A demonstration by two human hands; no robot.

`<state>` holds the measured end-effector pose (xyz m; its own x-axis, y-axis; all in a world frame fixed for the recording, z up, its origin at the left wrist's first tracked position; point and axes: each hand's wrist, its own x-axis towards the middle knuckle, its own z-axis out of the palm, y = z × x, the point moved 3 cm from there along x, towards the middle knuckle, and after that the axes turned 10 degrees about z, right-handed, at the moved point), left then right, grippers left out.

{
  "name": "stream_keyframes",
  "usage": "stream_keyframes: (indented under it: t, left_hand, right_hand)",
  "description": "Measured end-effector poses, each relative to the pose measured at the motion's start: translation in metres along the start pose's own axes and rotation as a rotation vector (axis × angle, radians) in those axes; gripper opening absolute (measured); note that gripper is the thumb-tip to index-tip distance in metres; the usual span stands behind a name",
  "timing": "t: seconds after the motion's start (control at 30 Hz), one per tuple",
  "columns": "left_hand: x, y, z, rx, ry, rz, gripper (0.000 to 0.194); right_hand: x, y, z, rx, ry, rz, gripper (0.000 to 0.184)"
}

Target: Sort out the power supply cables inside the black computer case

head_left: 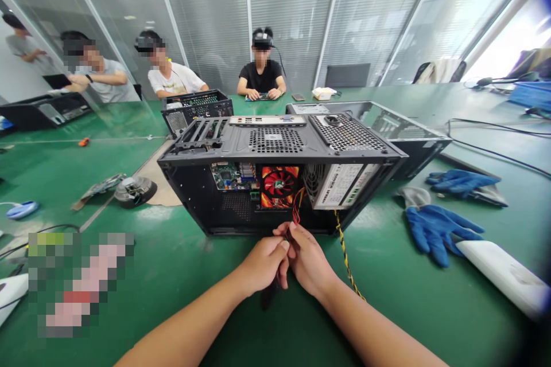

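An open black computer case [206, 183] lies in front of me, its open side facing me. Inside are a red CPU fan [279, 182], part of a motherboard [228, 176] and a white-labelled power supply [342, 186]. Red and black cables [297, 209] come out of the case to my fingers. My left hand [267, 261] and my right hand [307, 258] meet just before the case, both closed on the cable bundle. Its end between the fingers is mostly hidden. A yellow-and-black twisted cable [342, 243] hangs from the power supply onto the table, right of my hands.
Blue work gloves [434, 229] and a white object [503, 275] lie at right. A second case [413, 155] stands behind mine. At left are a round metal part [134, 190] and a blue-white mouse-like object [22, 210]. Several people sit across the green table [172, 292].
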<state>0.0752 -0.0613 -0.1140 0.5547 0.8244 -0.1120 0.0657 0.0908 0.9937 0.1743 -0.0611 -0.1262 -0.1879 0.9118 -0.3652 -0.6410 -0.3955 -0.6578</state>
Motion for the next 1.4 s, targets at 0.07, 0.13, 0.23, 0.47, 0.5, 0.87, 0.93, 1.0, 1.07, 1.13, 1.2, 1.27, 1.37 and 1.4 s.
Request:
stream_keyframes:
  t: [0.07, 0.13, 0.23, 0.47, 0.5, 0.87, 0.93, 1.0, 1.07, 1.13, 1.2, 1.27, 1.37, 1.4]
  left_hand:
    - [0.0, -0.001, 0.001, -0.198, -0.025, -0.024, 0.035]
    - [0.0, 0.0, 0.001, -0.299, -0.039, -0.028, 0.037]
    - [-0.001, -0.001, 0.0, -0.213, -0.016, -0.035, 0.035]
    - [-0.004, 0.011, -0.002, 0.53, 0.12, 0.113, 0.031]
    - [-0.004, 0.013, -0.002, 0.615, 0.128, 0.125, 0.031]
    - [-0.003, 0.005, -0.002, 0.377, 0.083, 0.057, 0.033]
    - [-0.002, 0.001, 0.001, 0.051, 0.052, -0.033, 0.035]
    - [-0.002, -0.001, 0.002, -0.165, 0.04, -0.077, 0.037]
    - [-0.002, -0.001, 0.002, -0.274, 0.034, -0.085, 0.037]
    - [-0.003, -0.002, 0.001, -0.324, 0.036, -0.091, 0.038]
    - [-0.002, -0.003, 0.0, -0.303, 0.035, -0.094, 0.038]
    - [-0.001, -0.007, -0.001, -0.192, 0.042, -0.084, 0.037]
    - [0.001, -0.012, -0.002, 0.039, 0.082, -0.048, 0.036]
    - [0.001, -0.013, -0.002, 0.085, 0.094, -0.041, 0.035]
  right_hand:
    - [-0.002, -0.001, 0.001, 0.023, 0.0, 0.015, 0.028]
    - [-0.002, -0.002, 0.002, 0.01, -0.003, 0.02, 0.029]
    - [-0.001, 0.0, 0.002, -0.051, -0.017, 0.02, 0.029]
    - [0.002, 0.001, 0.0, -0.087, -0.01, -0.038, 0.029]
    - [0.003, 0.001, 0.0, -0.082, -0.008, -0.043, 0.028]
    - [0.002, 0.003, 0.0, -0.081, -0.001, -0.018, 0.031]
    - [0.001, 0.003, 0.001, -0.071, -0.008, -0.001, 0.031]
    - [0.0, 0.002, 0.001, -0.036, 0.007, -0.004, 0.03]
    - [0.0, 0.001, 0.001, 0.006, 0.034, -0.011, 0.03]
    - [0.0, 0.0, 0.0, 0.025, 0.048, -0.013, 0.031]
    - [0.001, 0.0, 0.0, 0.01, 0.046, -0.02, 0.03]
    - [0.002, 0.001, 0.0, -0.022, 0.049, -0.023, 0.031]
    - [0.004, 0.003, -0.002, -0.045, 0.097, -0.043, 0.033]
    - [0.004, 0.003, -0.003, -0.044, 0.114, -0.051, 0.033]
